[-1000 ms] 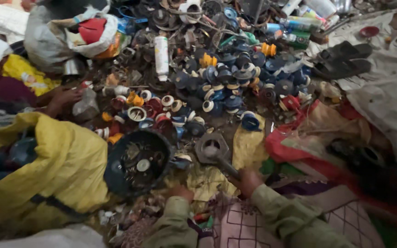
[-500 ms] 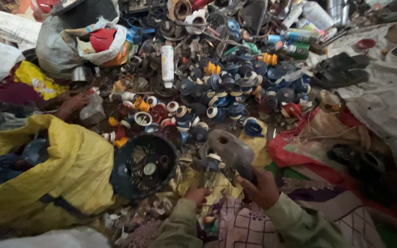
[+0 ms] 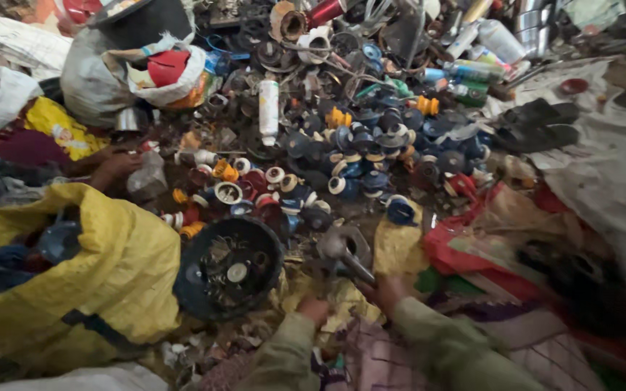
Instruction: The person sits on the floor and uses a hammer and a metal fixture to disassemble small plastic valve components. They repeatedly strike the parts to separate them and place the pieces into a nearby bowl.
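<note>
Hammer (image 3: 343, 253): grey metal head low in the middle of the view, just right of the black bowl, its handle running down-right into the right hand.
Right hand (image 3: 385, 291): fingers wrapped around the hammer handle, olive sleeve behind it.
Left hand (image 3: 313, 310): low beside the right hand, curled on the yellow cloth (image 3: 342, 300); whether it pinches anything cannot be told.
Black bowl (image 3: 227, 266): round, holding small metal bits and a pale disc, touching the yellow sack.
Yellow sack (image 3: 114, 279): open at left, dark blue parts showing inside.
Heap (image 3: 356, 159): blue, white, orange and red caps and spools spread beyond the hammer, with a white bottle (image 3: 268, 110) lying among them.
Other person's hand (image 3: 114, 168): at left, near a clear plastic bag.
Sandals (image 3: 537, 124): dark pair, upper right.
</note>
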